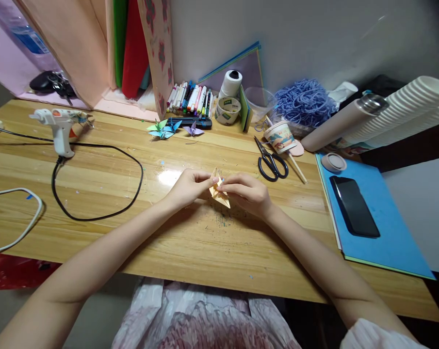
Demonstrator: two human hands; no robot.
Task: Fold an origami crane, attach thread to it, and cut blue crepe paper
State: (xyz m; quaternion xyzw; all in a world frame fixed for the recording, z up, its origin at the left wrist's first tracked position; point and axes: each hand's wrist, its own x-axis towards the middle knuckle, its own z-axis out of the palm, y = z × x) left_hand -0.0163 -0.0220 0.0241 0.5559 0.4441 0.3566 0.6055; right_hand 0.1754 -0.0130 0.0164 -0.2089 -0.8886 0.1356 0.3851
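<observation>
A small pale-orange origami crane (222, 198) is pinched between both hands above the middle of the wooden table. My left hand (193, 186) grips it from the left, thumb on top. From the right, my right hand (249, 193) closes its thumb and fingers on the same folded paper. One pointed tip of the paper faces toward me, and thin points stick up at the far side. The fingers hide part of the folds. Farther back lie several finished paper cranes: green and blue ones (164, 129) and a purple one (193, 129).
Black-handled scissors (272, 162) lie right of my hands, beside a paper cup on a stick (280, 137). A glue gun (61, 128) with a looped black cord stands left. A phone (354, 206) rests on blue paper (394, 228). Markers (192, 99) and blue string (304, 104) line the back.
</observation>
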